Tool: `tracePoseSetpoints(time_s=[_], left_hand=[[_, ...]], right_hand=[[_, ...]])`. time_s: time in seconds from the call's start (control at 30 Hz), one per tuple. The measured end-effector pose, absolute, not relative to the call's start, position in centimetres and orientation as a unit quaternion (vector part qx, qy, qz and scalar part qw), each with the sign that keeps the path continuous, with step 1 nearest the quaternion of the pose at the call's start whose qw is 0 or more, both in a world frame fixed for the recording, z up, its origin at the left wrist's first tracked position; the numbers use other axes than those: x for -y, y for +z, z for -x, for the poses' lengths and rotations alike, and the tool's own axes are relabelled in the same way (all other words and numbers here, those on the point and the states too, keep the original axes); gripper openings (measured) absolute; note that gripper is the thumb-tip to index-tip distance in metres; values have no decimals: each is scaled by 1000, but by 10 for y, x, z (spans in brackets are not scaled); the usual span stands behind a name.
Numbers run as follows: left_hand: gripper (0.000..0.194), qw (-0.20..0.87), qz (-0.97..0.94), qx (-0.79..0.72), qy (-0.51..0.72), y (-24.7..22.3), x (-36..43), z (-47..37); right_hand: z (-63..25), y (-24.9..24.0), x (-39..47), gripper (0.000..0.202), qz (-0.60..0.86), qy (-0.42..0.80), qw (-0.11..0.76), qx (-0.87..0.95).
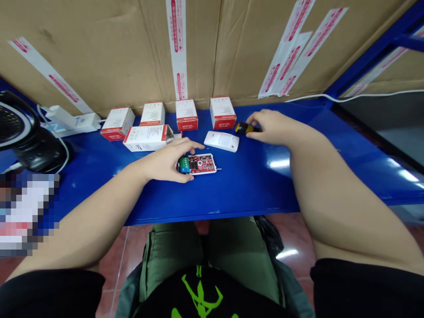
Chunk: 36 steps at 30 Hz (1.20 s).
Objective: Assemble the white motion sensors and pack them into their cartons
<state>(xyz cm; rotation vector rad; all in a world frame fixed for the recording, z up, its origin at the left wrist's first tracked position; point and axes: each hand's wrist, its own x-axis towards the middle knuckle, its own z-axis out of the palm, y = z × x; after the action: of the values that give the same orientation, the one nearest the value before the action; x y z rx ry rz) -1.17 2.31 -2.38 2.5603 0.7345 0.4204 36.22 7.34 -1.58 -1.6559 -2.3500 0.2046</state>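
My left hand (pixel 170 162) grips the left end of an opened detector housing (pixel 202 164), thumb at the near edge and fingers over the far edge. In the housing sit a red circuit board and a green-and-blue 9V battery (pixel 184 164); a thin piece sticks out at its right end. My right hand (pixel 267 126) is closed on a screwdriver (pixel 243 128) with a short yellow-and-black handle, close to the table; its shaft is not clearly visible. Between the hands lies a white detector cover (pixel 221 141). A tiny part, perhaps a screw, rests beside the cover.
Several white-and-red boxes (pixel 186 115) stand along the cardboard wall (pixel 198 53); one box (pixel 147 138) lies on its side with its end open. At the left are a power strip (pixel 77 123) and a black fan-like device (pixel 36 145). The blue table (pixel 232 194) ends near my lap.
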Motion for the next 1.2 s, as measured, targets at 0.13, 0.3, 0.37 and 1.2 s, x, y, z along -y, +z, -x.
tracePoseSetpoints(time_s=[0.13, 0.3, 0.37, 1.2], left_hand=[[83, 223, -922, -275, 158, -27, -23, 12], [94, 222, -921, -280, 156, -25, -24, 17], [103, 227, -919, -288, 147, -24, -25, 21], [78, 221, -916, -305, 141, -17, -20, 16]], right_hand=[[-337, -8, -57, 39, 509, 84, 163, 841], [-303, -13, -43, 42, 497, 76, 88, 860], [-300, -15, -43, 42, 520, 58, 92, 847], [-262, -27, -21, 38, 270, 262, 205, 904]])
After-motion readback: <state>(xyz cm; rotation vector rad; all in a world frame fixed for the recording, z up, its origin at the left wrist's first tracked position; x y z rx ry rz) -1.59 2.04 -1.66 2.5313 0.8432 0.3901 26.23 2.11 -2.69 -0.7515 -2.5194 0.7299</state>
